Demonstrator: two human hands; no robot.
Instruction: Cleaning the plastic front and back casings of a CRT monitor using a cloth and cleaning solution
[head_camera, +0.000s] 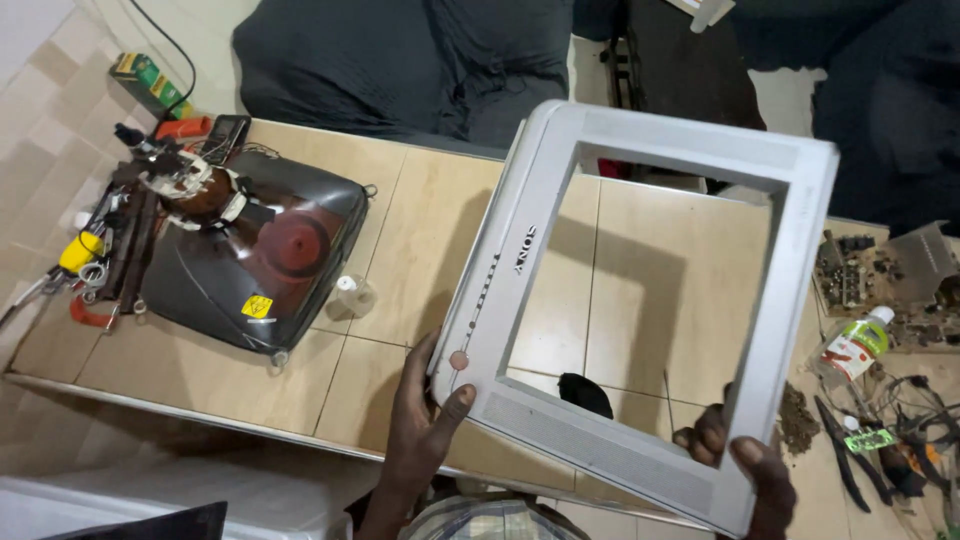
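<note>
**Grey television bezel held above the tiled desk**

You stand over a desk (420, 230) topped with large beige tiles, which fills most of the view. Largest of what you handle is the grey television front frame (560, 300), an empty rectangular bezel tilted up off the desk on the right half of the scene, with the tiles showing through its opening. Far to the left, a bare picture tube (255, 260) lies face down on the desk, its dark funnel and coil-wrapped neck pointing up and left. A circuit board (880, 280) sits at the far right edge.

Your left hand (420, 420) grips the frame's near left corner, thumb pressed on its front face and fingers wrapped behind. Your right hand (745, 465) clamps the near right corner, thumb on the front and fingertips curled through the opening.

Smaller things: a clear bottle with a green label (850, 345) lies near the right edge, black pliers (840, 450) just near of it, and a small clear cup (352, 293) stands beside the tube.
</note>
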